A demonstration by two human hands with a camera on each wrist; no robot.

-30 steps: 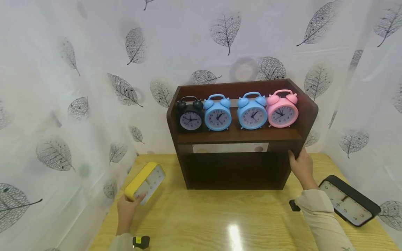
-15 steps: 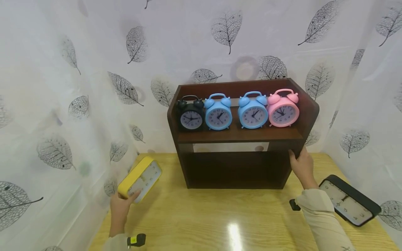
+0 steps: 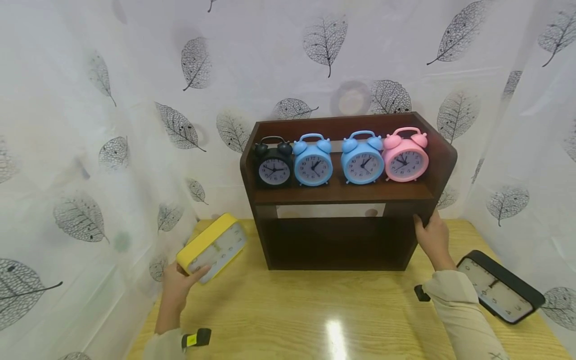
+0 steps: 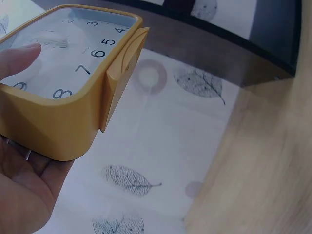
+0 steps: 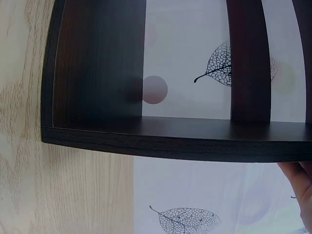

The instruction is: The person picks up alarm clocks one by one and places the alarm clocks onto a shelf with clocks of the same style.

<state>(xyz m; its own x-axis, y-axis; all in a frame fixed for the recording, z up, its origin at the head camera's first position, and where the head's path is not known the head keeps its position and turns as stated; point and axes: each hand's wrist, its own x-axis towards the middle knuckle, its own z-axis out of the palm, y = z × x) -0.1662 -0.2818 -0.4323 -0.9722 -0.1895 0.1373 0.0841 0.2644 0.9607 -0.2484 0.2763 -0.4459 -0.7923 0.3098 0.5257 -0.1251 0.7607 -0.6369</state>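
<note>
My left hand (image 3: 176,286) grips a yellow rectangular clock (image 3: 207,237) by its near lower end, thumb across the numbered face. In the left wrist view the clock (image 4: 63,129) shows its thick yellow side and a wedge-shaped stand along one edge, while the fingers (image 4: 34,175) curl beneath. A dark brown two-tier shelf (image 3: 342,196) stands upright on the table. At its right side panel, below the upper board, my right hand (image 3: 434,240) holds on; in the right wrist view only part of that hand (image 5: 300,185) shows beyond the panel (image 5: 185,147).
On the upper tier stand a black twin-bell alarm clock (image 3: 273,170), two blue ones (image 3: 312,170) and a pink one (image 3: 406,165). A black rectangular clock (image 3: 499,287) lies tilted beyond my right forearm. Leaf-print curtain (image 3: 288,60) surrounds the wooden table (image 3: 297,310).
My left hand first shifts the yellow clock left, then lifts it up and to the right, toward the shelf. The right hand and the shelf stay in place.
</note>
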